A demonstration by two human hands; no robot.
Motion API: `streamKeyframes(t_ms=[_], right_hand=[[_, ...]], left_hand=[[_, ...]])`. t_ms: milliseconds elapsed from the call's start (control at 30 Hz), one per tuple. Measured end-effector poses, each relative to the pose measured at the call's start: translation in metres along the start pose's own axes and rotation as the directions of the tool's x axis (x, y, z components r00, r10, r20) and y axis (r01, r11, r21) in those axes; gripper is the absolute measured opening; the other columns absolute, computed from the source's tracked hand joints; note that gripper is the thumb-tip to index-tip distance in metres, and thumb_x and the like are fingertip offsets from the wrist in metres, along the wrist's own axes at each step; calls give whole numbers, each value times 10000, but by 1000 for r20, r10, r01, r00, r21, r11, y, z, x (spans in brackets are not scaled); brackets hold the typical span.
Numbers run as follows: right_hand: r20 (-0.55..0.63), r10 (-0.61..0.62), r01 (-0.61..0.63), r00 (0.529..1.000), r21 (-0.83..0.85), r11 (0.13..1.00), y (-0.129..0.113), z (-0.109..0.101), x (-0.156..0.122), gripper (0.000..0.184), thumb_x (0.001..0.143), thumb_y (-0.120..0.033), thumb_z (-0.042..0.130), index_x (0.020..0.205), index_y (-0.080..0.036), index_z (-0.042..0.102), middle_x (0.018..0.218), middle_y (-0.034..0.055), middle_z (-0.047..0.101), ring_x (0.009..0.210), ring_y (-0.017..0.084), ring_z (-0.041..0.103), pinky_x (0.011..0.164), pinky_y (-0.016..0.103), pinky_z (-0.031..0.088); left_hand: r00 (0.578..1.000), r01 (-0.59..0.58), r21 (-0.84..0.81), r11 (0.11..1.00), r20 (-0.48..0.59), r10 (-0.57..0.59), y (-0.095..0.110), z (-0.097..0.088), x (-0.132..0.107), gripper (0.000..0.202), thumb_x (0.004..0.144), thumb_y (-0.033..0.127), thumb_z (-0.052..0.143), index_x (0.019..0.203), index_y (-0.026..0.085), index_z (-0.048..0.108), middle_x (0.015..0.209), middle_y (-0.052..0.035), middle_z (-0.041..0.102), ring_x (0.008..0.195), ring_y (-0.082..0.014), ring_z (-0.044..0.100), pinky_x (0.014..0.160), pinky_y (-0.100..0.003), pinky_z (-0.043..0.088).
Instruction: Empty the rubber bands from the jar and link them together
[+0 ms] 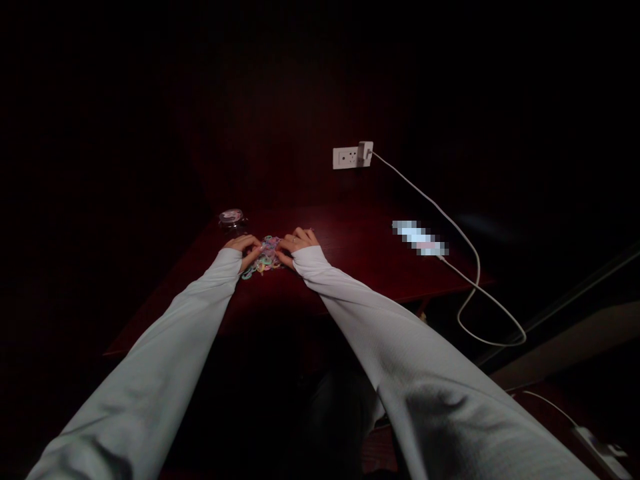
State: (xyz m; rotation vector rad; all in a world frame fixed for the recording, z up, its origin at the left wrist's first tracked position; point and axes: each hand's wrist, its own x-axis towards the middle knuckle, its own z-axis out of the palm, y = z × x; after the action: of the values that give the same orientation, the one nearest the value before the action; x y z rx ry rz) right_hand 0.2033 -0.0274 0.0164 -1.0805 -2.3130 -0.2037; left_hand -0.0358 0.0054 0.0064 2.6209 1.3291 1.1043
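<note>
A heap of small pastel-coloured rings (270, 261), possibly hair ties, lies on the dark red table between my hands. My left hand (243, 247) is at the heap's left side, its thumb and index finger pinched together over the rings. On the right side, my right hand (299, 242) has its thumb and index finger closed at the heap's edge, with the other fingers raised and bent. Whatever either pinch holds is too small to make out. Just beyond my left hand stands a clear round container (233, 220) with a patterned top.
A lit phone (420, 238), its screen blurred out, lies at the table's right. Its white cable (435, 200) loops past the table edge to a charger (366, 151) in the wall socket (345, 158). A white power strip (597, 448) is at lower right. The surroundings are very dark.
</note>
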Motion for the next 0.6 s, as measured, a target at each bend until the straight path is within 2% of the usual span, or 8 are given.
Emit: streamKeyframes(t_ms=[133, 267, 333, 400, 500, 600], right_hand=[[25, 68, -69, 997, 14, 998, -2, -4, -2, 234, 1062, -341, 598, 1137, -226, 788, 1114, 85, 767, 1130, 267, 534, 1017, 395, 323], [68, 130, -132, 989, 22, 991, 0, -1, -2, 238, 1040, -368, 635, 1128, -214, 794, 1158, 92, 759, 1165, 280, 532, 1040, 408, 341], [78, 143, -145, 987, 27, 989, 1, 0, -3, 262, 1036, -380, 631, 1164, -213, 787, 1195, 96, 750, 1192, 291, 527, 1048, 411, 356], [79, 164, -167, 983, 30, 986, 1, 0, -3, 279, 1039, -316, 592, 1231, -211, 766, 1226, 99, 741, 1219, 300, 522, 1057, 410, 372], [84, 218, -222, 972, 43, 974, 2, 0, -3, 390, 998, -176, 533, 1344, -199, 712, 1288, 105, 719, 1249, 301, 528, 1089, 401, 386], [82, 277, -281, 957, 44, 959, 5, 2, -1, 470, 960, -134, 502, 1400, -161, 664, 1350, 136, 690, 1266, 303, 556, 1126, 398, 395]], left_hand=[[998, 54, 55, 997, -37, -52, 5, -2, -2, 342, 940, 519, 503, 796, 237, 632, 753, -29, 638, 729, -204, 570, 732, -326, 446], [996, 84, 86, 993, -25, -82, 5, 0, -4, 301, 935, 489, 526, 847, 236, 663, 802, -35, 664, 780, -213, 602, 748, -325, 456], [994, 104, 84, 991, -39, -101, 4, 1, -4, 283, 922, 484, 548, 869, 235, 674, 827, -39, 674, 811, -220, 615, 769, -327, 468], [985, 151, 57, 987, -97, -145, 2, 1, -4, 284, 932, 487, 550, 904, 234, 677, 868, -39, 674, 831, -217, 615, 796, -323, 483], [938, 253, -21, 967, -238, -251, -4, -1, -4, 291, 950, 473, 534, 948, 220, 677, 962, -51, 667, 817, -203, 602, 811, -320, 504], [875, 332, -74, 940, -348, -337, -17, -1, -4, 263, 940, 426, 540, 959, 207, 684, 1043, -84, 669, 901, -230, 633, 878, -352, 529]])
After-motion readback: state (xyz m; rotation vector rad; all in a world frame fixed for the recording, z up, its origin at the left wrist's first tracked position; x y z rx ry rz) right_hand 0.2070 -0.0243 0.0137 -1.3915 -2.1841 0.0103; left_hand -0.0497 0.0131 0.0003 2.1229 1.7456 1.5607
